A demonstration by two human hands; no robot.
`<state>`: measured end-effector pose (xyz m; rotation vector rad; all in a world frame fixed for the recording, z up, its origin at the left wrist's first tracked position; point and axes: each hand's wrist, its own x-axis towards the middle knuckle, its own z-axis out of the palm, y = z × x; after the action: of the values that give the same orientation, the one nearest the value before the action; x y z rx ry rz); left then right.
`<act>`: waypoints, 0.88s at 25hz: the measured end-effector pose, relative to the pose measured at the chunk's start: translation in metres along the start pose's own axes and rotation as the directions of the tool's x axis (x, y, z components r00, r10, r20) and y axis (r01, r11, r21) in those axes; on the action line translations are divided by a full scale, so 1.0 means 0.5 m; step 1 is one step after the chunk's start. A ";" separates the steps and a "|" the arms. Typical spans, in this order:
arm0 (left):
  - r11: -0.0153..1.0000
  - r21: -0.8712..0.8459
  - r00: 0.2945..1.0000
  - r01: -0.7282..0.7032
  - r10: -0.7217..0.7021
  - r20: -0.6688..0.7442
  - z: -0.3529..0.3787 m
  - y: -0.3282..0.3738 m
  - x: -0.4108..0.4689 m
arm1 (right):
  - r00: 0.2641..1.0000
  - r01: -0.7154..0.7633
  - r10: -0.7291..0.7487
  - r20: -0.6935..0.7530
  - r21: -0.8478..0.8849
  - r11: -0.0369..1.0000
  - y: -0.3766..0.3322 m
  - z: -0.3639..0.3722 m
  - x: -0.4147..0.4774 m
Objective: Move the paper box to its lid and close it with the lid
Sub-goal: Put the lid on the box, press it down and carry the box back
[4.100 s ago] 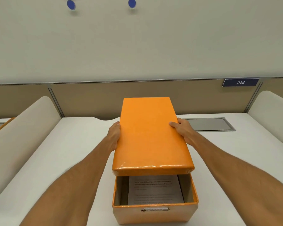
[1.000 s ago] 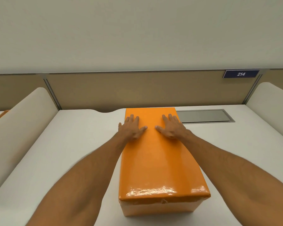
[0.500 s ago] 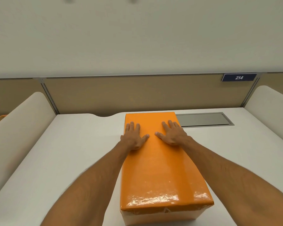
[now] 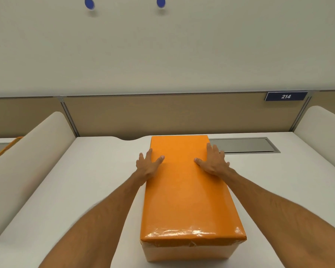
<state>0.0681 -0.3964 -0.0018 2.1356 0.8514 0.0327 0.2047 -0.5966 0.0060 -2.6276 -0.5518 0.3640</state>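
The orange lid [image 4: 186,182] sits on the paper box [image 4: 188,250], which stands lengthwise in the middle of the white desk [image 4: 97,182], its far end near the beige partition [image 4: 162,115]. The left hand [image 4: 148,167] lies open, fingers spread, over the lid's left far edge, thumb on top; the right hand [image 4: 214,161] mirrors it on the right edge. Neither hand pinches anything; both rest flat. In the inspector's judgement the step in hand is seating the lid, and it appears nearly complete: the near edge overlaps the box front evenly. To finish well, both palms should press evenly along the long edges so the far corners seat squarely. Uneven pressure could skew the lid or dent the glossy wrapping. Whether the far rim is fully down cannot be seen.
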 end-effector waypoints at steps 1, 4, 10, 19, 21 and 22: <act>0.991 -0.126 0.999 0.048 -0.046 0.019 -0.008 -0.010 -0.007 | 0.999 -0.038 0.037 0.011 0.102 0.994 0.009 -0.003 -0.002; 0.903 -0.376 0.977 0.208 -0.169 0.132 -0.028 -0.022 -0.026 | 0.976 -0.211 0.169 0.135 0.409 0.888 0.024 -0.022 -0.006; 0.829 -0.394 0.912 0.397 -0.309 0.269 -0.012 -0.020 -0.024 | 0.871 -0.455 0.262 0.415 0.481 0.750 0.049 -0.025 -0.021; 0.821 -0.407 0.914 0.400 -0.391 0.110 -0.026 -0.016 -0.019 | 0.876 -0.411 0.156 0.456 0.537 0.737 0.011 -0.032 -0.009; 0.808 -0.431 0.910 0.402 -0.406 0.088 -0.050 -0.025 -0.022 | 0.880 -0.386 0.119 0.461 0.545 0.744 -0.022 -0.032 -0.006; 0.804 -0.441 0.909 0.399 -0.410 0.076 -0.066 -0.032 -0.023 | 0.882 -0.371 0.097 0.461 0.554 0.746 -0.040 -0.030 -0.003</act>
<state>0.0404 -0.3737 0.0120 1.4921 1.1750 0.0296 0.2019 -0.5860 0.0287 -1.9516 -0.1488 1.0088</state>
